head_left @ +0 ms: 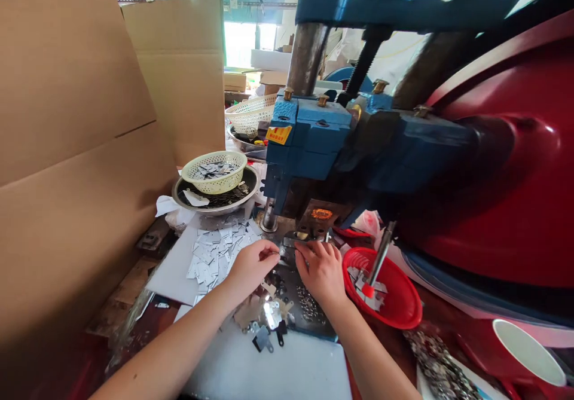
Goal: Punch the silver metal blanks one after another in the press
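Note:
My left hand [256, 263] is closed in a pinch just left of the press's die [309, 232]. Whatever sits between its fingertips is too small to make out. At the front of the die, my right hand [321, 268] has its thumb and index finger at the end of a thin metal plate [289, 242], with the other fingers bent beside them. Below and between my hands lies a loose heap of small shiny metal pieces [271, 313]. Many flat grey metal plates [213, 256] are spread on a white sheet to the left.
The blue press [309, 137] towers ahead, with a large red wheel [506, 167] at right. A red basket [406, 304] of plates stands beside a red-tipped lever [379, 262]. A cream basket [215, 182] rests on a metal bowl [179, 200]. Cardboard [67, 119] walls the left.

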Action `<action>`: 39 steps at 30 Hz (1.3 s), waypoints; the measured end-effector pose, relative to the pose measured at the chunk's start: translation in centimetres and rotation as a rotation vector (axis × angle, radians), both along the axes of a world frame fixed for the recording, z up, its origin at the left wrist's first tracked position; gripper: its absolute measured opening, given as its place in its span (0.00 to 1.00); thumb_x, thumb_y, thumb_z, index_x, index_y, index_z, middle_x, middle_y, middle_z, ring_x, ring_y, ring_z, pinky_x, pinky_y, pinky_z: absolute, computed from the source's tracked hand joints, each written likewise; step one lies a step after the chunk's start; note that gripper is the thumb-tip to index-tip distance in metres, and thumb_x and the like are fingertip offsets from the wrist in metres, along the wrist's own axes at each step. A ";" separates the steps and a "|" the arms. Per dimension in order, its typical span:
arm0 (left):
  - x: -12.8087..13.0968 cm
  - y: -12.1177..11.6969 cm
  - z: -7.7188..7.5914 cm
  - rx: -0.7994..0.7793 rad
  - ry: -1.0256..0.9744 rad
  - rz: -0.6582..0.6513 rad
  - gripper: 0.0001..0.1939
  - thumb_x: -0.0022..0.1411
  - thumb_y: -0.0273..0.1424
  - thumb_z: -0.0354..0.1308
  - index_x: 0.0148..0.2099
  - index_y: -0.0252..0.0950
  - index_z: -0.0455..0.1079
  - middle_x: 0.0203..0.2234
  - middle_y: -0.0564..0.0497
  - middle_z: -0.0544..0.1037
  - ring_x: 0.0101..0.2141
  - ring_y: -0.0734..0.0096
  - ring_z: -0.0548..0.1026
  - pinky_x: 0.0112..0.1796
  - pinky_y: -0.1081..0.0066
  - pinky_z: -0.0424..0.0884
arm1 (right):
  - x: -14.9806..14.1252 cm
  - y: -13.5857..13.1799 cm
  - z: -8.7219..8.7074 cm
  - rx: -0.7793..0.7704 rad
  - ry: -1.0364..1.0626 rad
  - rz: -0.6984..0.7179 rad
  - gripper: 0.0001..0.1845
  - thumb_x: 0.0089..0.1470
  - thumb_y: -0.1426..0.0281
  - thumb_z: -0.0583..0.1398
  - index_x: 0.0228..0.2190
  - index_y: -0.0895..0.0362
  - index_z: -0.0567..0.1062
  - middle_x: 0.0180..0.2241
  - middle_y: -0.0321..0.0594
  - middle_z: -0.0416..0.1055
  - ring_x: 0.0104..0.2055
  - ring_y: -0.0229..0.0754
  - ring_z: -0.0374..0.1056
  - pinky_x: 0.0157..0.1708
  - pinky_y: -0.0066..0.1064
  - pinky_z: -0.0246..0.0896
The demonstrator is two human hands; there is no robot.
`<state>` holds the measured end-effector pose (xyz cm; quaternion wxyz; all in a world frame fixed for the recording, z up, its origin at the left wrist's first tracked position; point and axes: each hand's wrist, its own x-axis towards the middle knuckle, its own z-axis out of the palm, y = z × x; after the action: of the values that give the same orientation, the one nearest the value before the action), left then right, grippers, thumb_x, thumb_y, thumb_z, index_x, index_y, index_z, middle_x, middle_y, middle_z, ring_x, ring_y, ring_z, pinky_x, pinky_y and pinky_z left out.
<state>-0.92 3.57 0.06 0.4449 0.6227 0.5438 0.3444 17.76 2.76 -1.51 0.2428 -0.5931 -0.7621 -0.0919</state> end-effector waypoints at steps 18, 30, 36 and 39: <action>4.6 3.7 -0.6 0.212 0.287 0.130 0.07 0.56 0.31 0.58 0.37 0.39 0.76 0.35 0.49 0.77 0.42 0.61 0.72 0.46 0.62 0.64 | 1.1 0.0 -1.3 -0.056 0.221 -0.011 0.15 0.58 0.66 0.52 0.42 0.50 0.76 0.36 0.40 0.70 0.39 0.44 0.63 0.39 0.37 0.54; 4.9 5.1 -2.3 0.168 0.228 0.072 0.10 0.53 0.28 0.58 0.39 0.41 0.75 0.37 0.50 0.77 0.42 0.61 0.72 0.47 0.63 0.66 | -0.4 -0.2 1.2 0.020 -0.117 -0.051 0.12 0.57 0.68 0.54 0.38 0.52 0.76 0.31 0.39 0.71 0.37 0.45 0.61 0.43 0.40 0.47; 3.2 4.4 -1.6 0.205 0.184 0.150 0.12 0.56 0.30 0.56 0.44 0.38 0.72 0.43 0.48 0.75 0.46 0.61 0.70 0.48 0.62 0.65 | 1.8 -1.4 -0.4 -0.035 0.326 -0.066 0.16 0.57 0.64 0.52 0.41 0.54 0.76 0.35 0.42 0.72 0.39 0.47 0.63 0.41 0.39 0.54; 0.8 3.0 -1.2 0.226 0.170 0.176 0.12 0.58 0.30 0.54 0.45 0.40 0.71 0.44 0.49 0.74 0.46 0.62 0.70 0.45 0.62 0.67 | 3.8 -3.5 -2.2 -0.107 0.862 -0.192 0.20 0.55 0.56 0.53 0.37 0.57 0.76 0.32 0.42 0.73 0.36 0.46 0.66 0.38 0.37 0.59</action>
<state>-0.17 6.60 -1.16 0.2927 0.6455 0.5897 0.3871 21.51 -0.73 -3.68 0.4977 -0.6570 -0.5364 0.1813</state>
